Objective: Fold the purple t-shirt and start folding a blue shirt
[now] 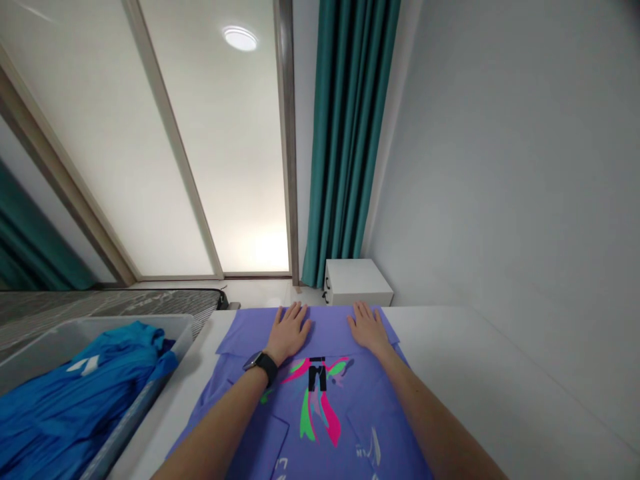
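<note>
- Currently, both hands lie flat, palms down, fingers extended, gripping nothing: left hand (290, 330) and right hand (369, 328) press the far part of the purple printed garment (350, 413).
- Garment is spread on the white table (465, 373), its far end at the far edge; a forward push could likely slide fabric over.
- Far band looks folded over; uneven hand pressure could skew it or bunch the cloth.
- Black smartwatch (263, 365) on the left wrist sits close above the fabric; dragging the arm might snag or crease it.
- Plastic bin (186, 328) with blue clothing (110, 380) stands left; a wide left elbow could bump it.
- Near hem out of frame; wrinkles there can't be judged.
</note>
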`<state>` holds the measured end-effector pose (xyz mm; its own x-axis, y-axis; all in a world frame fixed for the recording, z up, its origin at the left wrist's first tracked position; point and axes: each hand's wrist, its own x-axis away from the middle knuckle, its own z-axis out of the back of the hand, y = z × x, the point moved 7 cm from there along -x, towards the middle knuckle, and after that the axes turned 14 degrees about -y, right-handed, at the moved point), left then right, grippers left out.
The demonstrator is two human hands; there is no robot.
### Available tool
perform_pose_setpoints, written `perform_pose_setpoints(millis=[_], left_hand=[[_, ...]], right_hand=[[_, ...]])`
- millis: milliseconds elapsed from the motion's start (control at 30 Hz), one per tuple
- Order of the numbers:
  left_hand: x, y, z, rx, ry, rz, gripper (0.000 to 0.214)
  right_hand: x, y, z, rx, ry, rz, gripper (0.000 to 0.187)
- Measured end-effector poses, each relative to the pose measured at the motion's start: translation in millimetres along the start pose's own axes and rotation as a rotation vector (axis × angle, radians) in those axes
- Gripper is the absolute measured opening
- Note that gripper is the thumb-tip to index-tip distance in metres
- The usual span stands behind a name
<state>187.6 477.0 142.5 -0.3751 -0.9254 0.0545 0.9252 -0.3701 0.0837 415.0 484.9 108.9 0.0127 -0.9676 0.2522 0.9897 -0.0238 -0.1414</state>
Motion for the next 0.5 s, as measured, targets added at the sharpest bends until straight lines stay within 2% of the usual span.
perform_pose_setpoints(millis=[133, 200, 267, 367, 500], left_hand=[[15, -55, 6.0, -0.066, 0.009, 0.122, 0.053], [24, -82, 3.2, -0.086, -0.027, 0.189, 0.055], [31, -101, -1.9, -0.075, -0.071, 0.235, 0.057], [36, -110, -6.9, -0.054, -0.102, 0.26, 0.059], [38, -105, -7.0, -0.051, -0.103, 0.263, 0.059]], right_hand=[[-1, -1, -2, 0.001, 0.0, 0.002, 0.066], [-2, -1, -3, 0.001, -0.002, 0.001, 0.066], [-2, 0, -4, 0.001, -0.006, -0.001, 0.066], [-2, 1, -5, 0.004, -0.012, -0.001, 0.066], [2, 1, -5, 0.008, -0.018, -0.007, 0.066]])
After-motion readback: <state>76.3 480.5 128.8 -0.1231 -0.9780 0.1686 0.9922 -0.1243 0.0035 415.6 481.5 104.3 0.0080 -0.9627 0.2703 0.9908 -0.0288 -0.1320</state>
